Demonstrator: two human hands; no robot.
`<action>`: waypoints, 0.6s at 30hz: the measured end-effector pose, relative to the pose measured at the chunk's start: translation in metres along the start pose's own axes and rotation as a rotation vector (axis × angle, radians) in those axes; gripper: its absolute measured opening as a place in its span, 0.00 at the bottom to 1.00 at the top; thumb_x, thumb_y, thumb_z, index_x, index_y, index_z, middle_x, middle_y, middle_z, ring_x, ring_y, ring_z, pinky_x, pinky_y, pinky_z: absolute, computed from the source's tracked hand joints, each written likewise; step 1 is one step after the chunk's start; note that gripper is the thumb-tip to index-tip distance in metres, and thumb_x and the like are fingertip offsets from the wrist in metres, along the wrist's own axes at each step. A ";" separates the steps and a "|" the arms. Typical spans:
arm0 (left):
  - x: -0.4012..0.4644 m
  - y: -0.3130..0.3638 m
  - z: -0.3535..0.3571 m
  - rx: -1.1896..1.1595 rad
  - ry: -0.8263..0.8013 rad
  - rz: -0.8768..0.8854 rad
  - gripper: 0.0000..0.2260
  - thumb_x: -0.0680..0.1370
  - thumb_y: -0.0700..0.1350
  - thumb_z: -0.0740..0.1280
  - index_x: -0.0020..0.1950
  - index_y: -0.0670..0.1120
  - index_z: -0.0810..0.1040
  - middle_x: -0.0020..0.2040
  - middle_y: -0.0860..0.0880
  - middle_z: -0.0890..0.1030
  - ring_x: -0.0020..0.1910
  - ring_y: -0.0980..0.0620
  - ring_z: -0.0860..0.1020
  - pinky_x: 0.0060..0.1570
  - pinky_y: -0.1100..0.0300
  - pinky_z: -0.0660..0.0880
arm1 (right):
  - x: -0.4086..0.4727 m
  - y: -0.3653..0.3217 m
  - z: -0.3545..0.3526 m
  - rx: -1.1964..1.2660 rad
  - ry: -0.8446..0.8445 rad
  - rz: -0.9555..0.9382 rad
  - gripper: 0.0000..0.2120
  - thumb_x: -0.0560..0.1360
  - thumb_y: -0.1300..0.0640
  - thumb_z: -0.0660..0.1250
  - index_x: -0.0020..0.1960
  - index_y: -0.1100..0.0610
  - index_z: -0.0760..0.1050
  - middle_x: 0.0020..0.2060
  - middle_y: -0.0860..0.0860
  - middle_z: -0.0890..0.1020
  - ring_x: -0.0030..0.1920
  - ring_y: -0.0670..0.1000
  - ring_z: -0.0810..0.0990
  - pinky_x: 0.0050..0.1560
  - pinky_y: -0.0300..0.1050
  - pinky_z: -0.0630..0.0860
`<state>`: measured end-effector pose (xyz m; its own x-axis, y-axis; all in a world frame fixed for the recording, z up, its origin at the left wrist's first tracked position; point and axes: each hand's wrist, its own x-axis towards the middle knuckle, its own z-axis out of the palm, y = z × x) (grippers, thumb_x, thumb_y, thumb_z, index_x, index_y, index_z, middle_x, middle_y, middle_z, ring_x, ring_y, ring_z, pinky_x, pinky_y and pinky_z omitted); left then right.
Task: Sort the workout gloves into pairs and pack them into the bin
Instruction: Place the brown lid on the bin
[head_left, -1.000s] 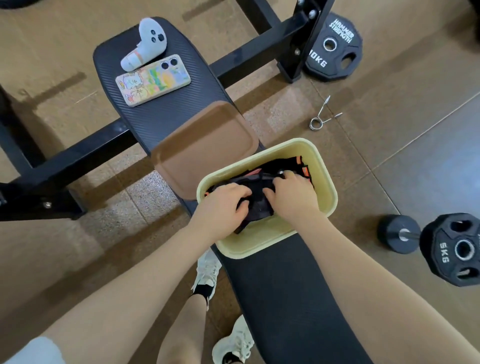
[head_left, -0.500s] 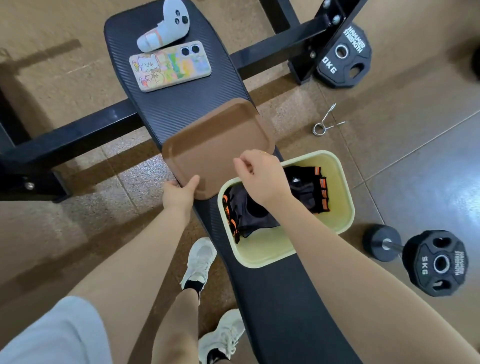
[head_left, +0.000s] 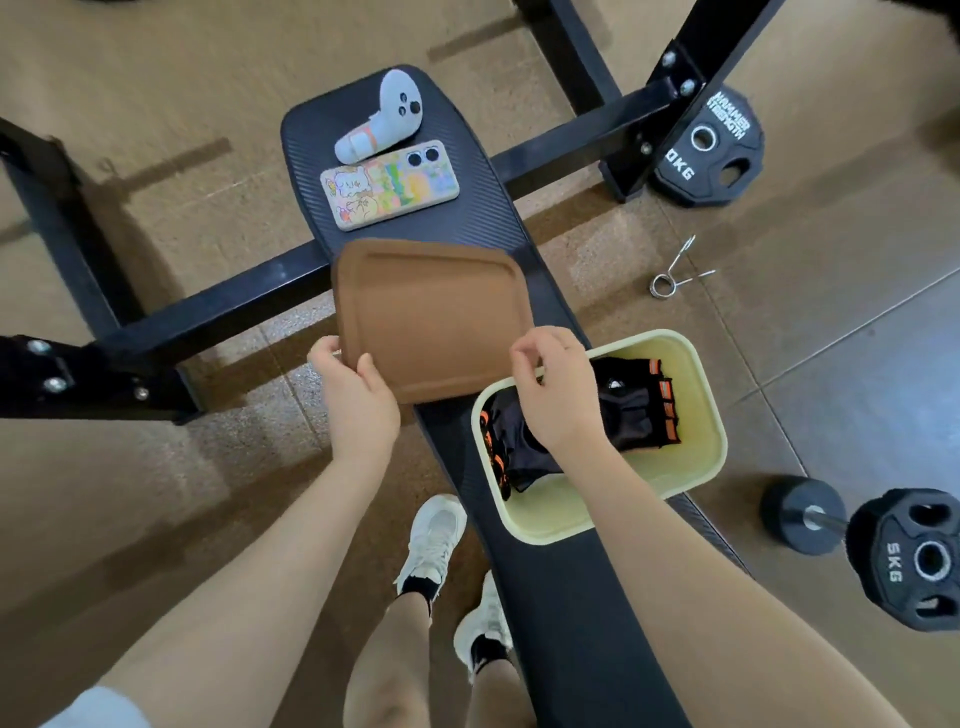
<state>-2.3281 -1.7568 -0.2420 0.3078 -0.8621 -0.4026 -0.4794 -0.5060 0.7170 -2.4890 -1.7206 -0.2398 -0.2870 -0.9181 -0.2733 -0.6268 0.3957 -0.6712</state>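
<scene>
The black padded desk (head_left: 566, 597) runs lengthwise away from the person, standing over a brown tiled floor (head_left: 208, 519) with weight plates off to the right. On the desk, towards the right edge, sits the pale yellow bin (head_left: 711, 415), and inside it lie the workout gloves (head_left: 634, 410), black with orange trim, bunched in the middle of the bin with bare floor of the bin showing on the near side. Just beyond the bin and to its left is the brown lid (head_left: 431, 322), roughly rectangular, lying almost flat with its long axis running left to right across the desk; its near right corner reaches the bin's far left rim. The left hand (head_left: 358, 405) has its grip closed on the lid's near left corner, thumb on top and fingers under. The right hand (head_left: 556, 395) hovers over the bin's far left rim with fingers pinched at the lid's near right edge, though whether it truly holds the lid I cannot tell, as the contact is hidden by the fingers. The packing looks done, and the step in hand is likely closing the bin: the bin lies to the right of and nearer than the lid, so the lid would need to travel right and towards the person. Farther up the desk lie a phone (head_left: 389, 184) and a white controller (head_left: 384, 117), well clear.
</scene>
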 end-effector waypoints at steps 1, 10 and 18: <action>-0.005 0.012 -0.012 -0.007 0.030 0.041 0.14 0.80 0.40 0.53 0.66 0.41 0.59 0.57 0.47 0.69 0.52 0.53 0.70 0.50 0.65 0.65 | -0.006 -0.004 -0.004 0.067 0.041 0.051 0.08 0.77 0.61 0.59 0.54 0.60 0.74 0.55 0.55 0.75 0.57 0.53 0.72 0.52 0.37 0.66; -0.077 0.052 -0.045 -0.136 -0.232 0.100 0.21 0.79 0.37 0.54 0.71 0.50 0.58 0.62 0.57 0.69 0.60 0.58 0.69 0.60 0.63 0.66 | -0.064 0.004 -0.099 0.705 0.156 0.434 0.19 0.80 0.51 0.53 0.71 0.51 0.59 0.56 0.46 0.75 0.53 0.50 0.78 0.53 0.45 0.77; -0.137 -0.012 0.021 0.159 -0.376 -0.146 0.25 0.75 0.39 0.61 0.70 0.44 0.56 0.61 0.44 0.73 0.59 0.43 0.73 0.62 0.49 0.69 | -0.103 0.094 -0.124 0.153 0.113 0.695 0.15 0.76 0.55 0.62 0.60 0.60 0.70 0.48 0.52 0.77 0.49 0.53 0.76 0.51 0.47 0.73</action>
<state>-2.3816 -1.6329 -0.2067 0.0750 -0.7162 -0.6938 -0.5826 -0.5961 0.5524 -2.6078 -1.5860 -0.1894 -0.6608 -0.4442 -0.6050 -0.1661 0.8726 -0.4593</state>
